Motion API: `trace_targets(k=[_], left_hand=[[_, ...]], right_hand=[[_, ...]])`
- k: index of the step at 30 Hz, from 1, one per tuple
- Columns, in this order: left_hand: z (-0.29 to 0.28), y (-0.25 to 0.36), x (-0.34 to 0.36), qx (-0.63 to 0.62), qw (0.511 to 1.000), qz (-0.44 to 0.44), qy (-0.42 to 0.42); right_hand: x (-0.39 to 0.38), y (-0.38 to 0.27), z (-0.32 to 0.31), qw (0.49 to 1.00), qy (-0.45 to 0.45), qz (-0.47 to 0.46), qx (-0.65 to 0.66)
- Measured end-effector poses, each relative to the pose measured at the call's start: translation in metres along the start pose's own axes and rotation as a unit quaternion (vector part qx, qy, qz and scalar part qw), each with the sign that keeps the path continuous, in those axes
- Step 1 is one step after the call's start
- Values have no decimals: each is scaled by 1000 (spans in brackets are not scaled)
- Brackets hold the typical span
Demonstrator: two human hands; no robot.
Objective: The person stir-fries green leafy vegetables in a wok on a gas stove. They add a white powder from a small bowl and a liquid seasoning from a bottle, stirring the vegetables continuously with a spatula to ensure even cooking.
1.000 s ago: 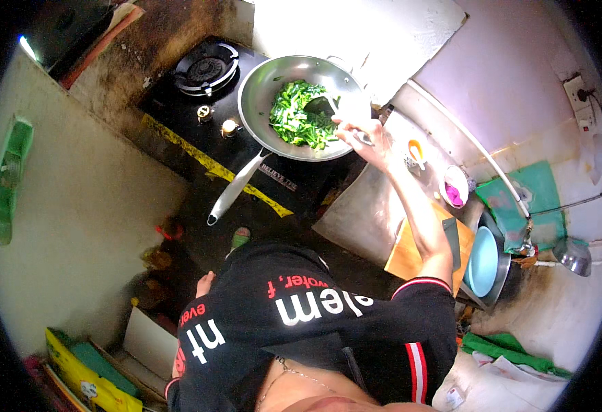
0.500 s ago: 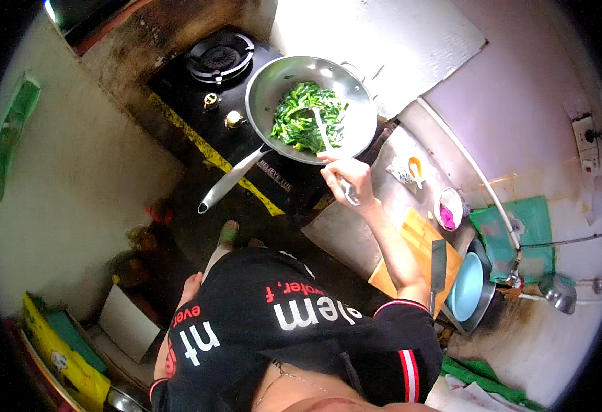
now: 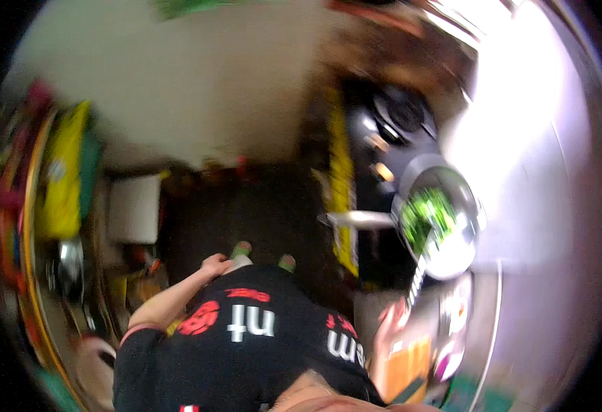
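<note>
A wok (image 3: 460, 185) sits on the near burner of the stove at right, its silver handle (image 3: 363, 220) pointing left. Chopped leafy greens (image 3: 428, 211) lie inside. My right hand (image 3: 391, 321), smeared by motion, is closed round the handle of a long pale metal spatula (image 3: 418, 276). The spatula slants up into the wok, and its head is lost in blur among the greens. Down by my left thigh hangs my left hand (image 3: 216, 266), empty, with loosely parted fingers.
A second burner (image 3: 404, 110) lies behind the wok. Two stove knobs (image 3: 383, 172) face left. Near my right forearm are a wooden cutting board (image 3: 409, 364) and a dark knife blade (image 3: 407, 391). A white box (image 3: 135, 209) and a yellow bag (image 3: 64, 172) stand at left.
The view has swung left, so the stove and wok now appear farther right. My left hand has come into fuller sight. My right hand still holds the spatula.
</note>
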State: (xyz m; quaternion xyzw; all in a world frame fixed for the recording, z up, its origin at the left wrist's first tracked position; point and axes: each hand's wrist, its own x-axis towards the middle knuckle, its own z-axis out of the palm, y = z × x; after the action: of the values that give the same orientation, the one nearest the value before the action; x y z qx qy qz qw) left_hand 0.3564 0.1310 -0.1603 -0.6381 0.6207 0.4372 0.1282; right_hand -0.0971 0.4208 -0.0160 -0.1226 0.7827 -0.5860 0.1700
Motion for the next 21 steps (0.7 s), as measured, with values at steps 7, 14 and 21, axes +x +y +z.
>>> trace_targets(k=[7, 14, 21], left_hand=[[-37, -41, -21, -144, 989, -15, 25], [-82, -192, -23, -247, 961, -49, 111], [-160, -314, -67, -362, 895, -113, 234]], right_hand=[[-71, -1, 245, 920, -373, 107, 47], [-198, -197, 539, 710, -679, -175, 64], [-460, -435, 729, 467, -731, -446, 222]])
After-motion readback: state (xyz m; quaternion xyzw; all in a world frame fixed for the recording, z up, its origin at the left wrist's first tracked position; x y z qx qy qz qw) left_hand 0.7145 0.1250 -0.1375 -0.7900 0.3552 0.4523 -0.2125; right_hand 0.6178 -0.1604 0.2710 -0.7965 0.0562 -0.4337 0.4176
